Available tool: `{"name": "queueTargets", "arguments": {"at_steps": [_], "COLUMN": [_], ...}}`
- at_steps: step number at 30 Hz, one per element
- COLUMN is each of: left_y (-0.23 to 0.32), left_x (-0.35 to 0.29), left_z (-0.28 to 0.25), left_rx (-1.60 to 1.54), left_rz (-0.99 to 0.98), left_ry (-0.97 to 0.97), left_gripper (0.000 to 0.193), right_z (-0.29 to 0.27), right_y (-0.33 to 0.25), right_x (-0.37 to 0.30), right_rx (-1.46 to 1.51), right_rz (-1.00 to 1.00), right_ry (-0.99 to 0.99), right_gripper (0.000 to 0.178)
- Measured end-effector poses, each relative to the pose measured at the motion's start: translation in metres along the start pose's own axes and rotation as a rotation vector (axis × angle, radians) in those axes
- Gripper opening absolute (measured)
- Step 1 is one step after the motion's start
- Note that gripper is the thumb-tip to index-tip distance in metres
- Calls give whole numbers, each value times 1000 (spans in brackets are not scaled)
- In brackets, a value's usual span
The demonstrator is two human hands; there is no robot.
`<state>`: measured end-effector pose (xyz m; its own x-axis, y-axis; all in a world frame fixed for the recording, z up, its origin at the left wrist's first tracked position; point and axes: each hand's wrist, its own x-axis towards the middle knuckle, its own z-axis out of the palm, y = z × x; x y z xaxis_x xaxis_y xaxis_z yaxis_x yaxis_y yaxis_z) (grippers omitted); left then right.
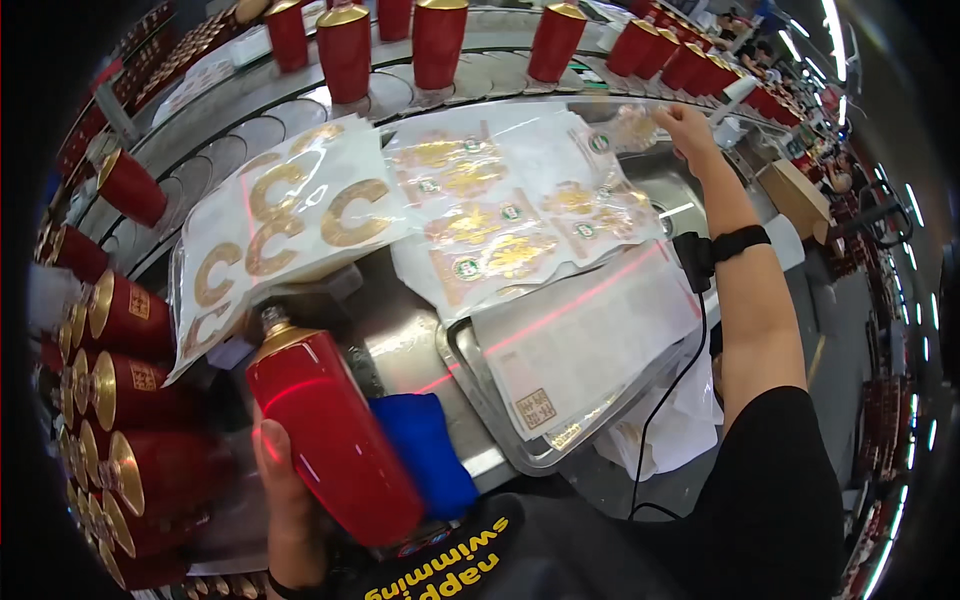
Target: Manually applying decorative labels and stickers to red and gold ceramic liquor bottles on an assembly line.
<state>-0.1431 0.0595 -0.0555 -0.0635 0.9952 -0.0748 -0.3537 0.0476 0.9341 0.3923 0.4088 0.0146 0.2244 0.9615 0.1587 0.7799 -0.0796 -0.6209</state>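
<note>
My left hand [280, 475] is closed around the side of a red bottle [335, 435] with a gold shoulder, held tilted at the lower left in front of my body. My right arm reaches far to the upper right. There my right hand [685, 132] pinches a clear decal film with gold print [634, 128], beside the far corner of a decal sheet. That sheet [545, 135] carries several gold decals with small green round marks. Left of it lies a white sheet with gold C-shaped decals [350, 212].
A metal tray [540, 458] holds a pale paper sheet [590, 325] with red light lines across it. A blue cloth [425, 450] lies by the bottle. Several red bottles [440, 45] stand along the conveyor [235, 130] behind; more crowd the left [165, 470]. A cardboard box [795, 200] is at right.
</note>
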Motion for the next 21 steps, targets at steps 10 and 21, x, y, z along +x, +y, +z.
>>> {"name": "queueTargets", "arguments": {"at_steps": [10, 21], "left_y": [-16, -6], "left_x": [-4, -6], "left_z": [-20, -11], "left_rx": [-120, -115], "left_rz": [-38, -120], "left_ry": [96, -19], "left_gripper": [76, 84], "right_z": [-9, 8], "right_y": [187, 193], "right_x": [-44, -37], "right_rx": [-1023, -988], "right_rz": [-122, 225], "right_ry": [-454, -886], "right_gripper": [27, 41]}}
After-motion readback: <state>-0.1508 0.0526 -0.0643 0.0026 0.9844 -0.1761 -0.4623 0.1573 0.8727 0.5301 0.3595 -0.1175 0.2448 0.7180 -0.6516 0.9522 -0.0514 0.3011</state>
